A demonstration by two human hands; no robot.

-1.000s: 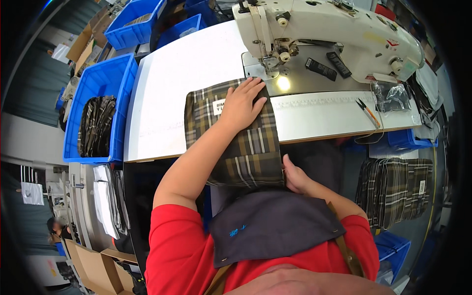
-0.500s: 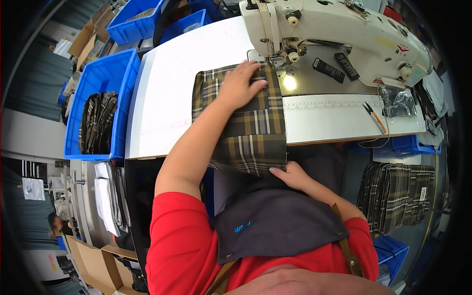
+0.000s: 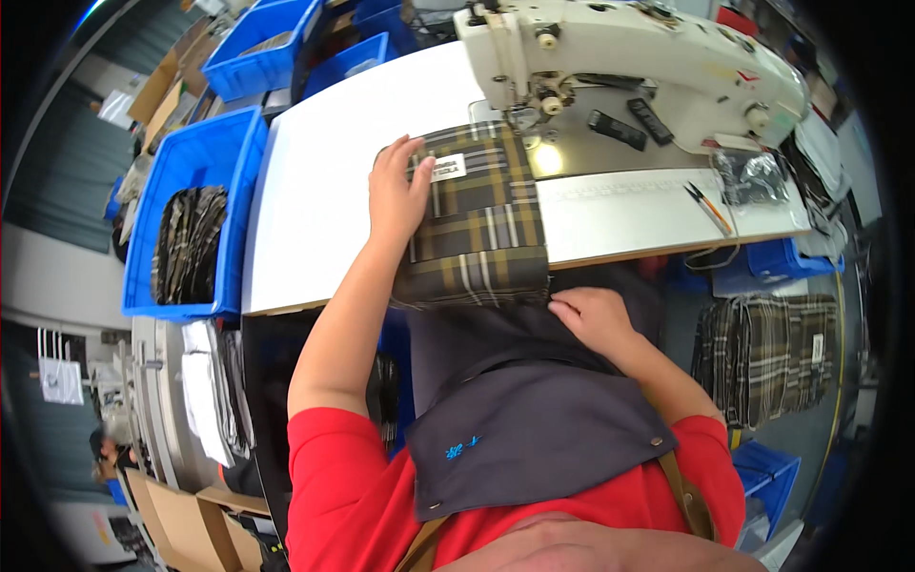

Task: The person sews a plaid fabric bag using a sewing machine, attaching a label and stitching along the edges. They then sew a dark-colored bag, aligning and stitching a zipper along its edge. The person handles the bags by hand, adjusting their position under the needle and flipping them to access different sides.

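A brown, black and white plaid fabric piece [image 3: 486, 229] lies on the white sewing table, its near end hanging over the front edge. A white label [image 3: 448, 168] shows near its far end. My left hand [image 3: 396, 195] rests flat on the fabric's left edge beside the label, open with fingers stretched out. Just off the fabric's near right corner is my right hand [image 3: 599, 316], its fingers curled; what they hold, if anything, is hidden. The sewing machine [image 3: 629, 67] stands beyond, with its needle area at the fabric's far right corner.
Left of the table, a blue bin [image 3: 250, 191] holds folded plaid pieces [image 3: 191, 243]. Two small black packets [image 3: 618, 130], a pen [image 3: 710, 210] and a clear plastic bag [image 3: 753, 178] lie right of the fabric. A plaid stack [image 3: 767, 357] sits at lower right.
My left hand has moved left from the middle of the fabric to its left edge, uncovering the label. My right hand has moved slightly right and away from the fabric's near corner.
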